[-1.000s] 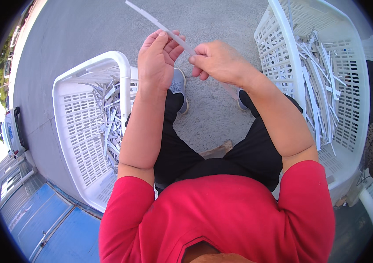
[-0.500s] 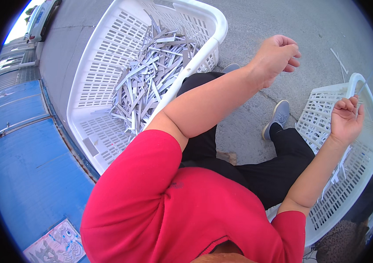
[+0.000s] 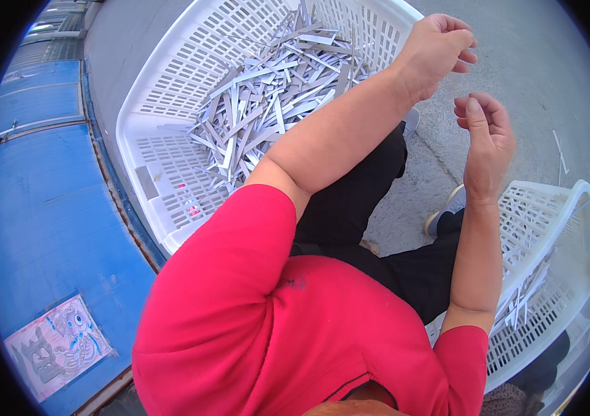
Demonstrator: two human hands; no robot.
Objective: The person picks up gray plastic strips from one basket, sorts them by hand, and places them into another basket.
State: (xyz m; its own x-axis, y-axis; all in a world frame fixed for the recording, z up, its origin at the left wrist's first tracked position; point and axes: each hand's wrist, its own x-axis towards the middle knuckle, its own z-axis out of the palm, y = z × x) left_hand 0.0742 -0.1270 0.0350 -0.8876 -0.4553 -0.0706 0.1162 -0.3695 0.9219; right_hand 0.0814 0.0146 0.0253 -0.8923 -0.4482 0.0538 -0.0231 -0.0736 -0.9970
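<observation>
My left hand is held out past the right rim of a large white plastic basket, its fingers curled inward. Whatever those fingers may hold is hidden. Just to the right and nearer, my right hand is raised with the thumb up against bent fingers; nothing nameable shows in it. The hands are close but apart. A heap of thin flat grey and white strips fills much of the large basket. A second white basket at the right holds fewer white strips.
Blue metal panels stand along the left, with a printed picture sheet on them. My black-trousered legs are between the baskets. A few loose strips lie on the grey concrete ground at the far right.
My right hand has moved left and away from the right basket, coming close to my left hand, its fingers curling more. The view has shifted; the left hand keeps its curled shape.
</observation>
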